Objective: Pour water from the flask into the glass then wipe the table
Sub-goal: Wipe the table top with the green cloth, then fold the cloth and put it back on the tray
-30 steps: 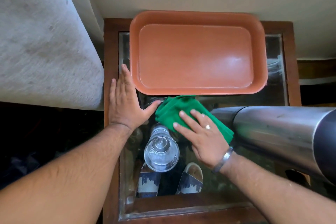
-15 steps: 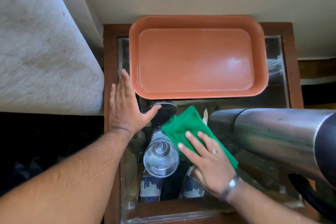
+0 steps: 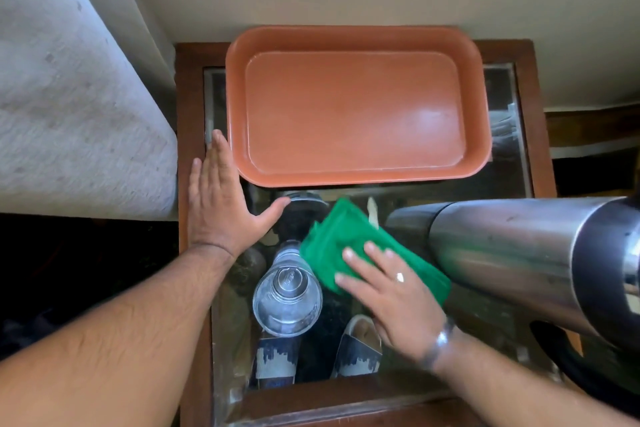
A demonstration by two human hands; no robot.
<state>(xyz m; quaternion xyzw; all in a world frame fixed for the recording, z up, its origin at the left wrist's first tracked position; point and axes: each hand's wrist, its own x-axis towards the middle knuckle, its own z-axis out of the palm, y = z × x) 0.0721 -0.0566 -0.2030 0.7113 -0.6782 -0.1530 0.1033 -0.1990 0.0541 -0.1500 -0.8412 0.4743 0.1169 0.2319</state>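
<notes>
Glass (image 3: pixel 286 302) looks filled, so pouring seems done; wiping's underway. Right hand (image 3: pixel 388 302) presses flat on green cloth (image 3: pixel 346 243); left hand (image 3: pixel 221 208) rests open on worktop (image 3: pixel 194 107), holding nothing.

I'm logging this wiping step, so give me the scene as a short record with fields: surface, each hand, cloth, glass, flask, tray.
surface: glass-topped table with wooden frame
left hand: flat on the table's left edge, beside the tray
right hand: flat, pressing the green cloth onto the glass top
glass: upright, between the hands, touching the cloth's left edge
flask: steel, at right
tray: orange, empty, far side
</notes>
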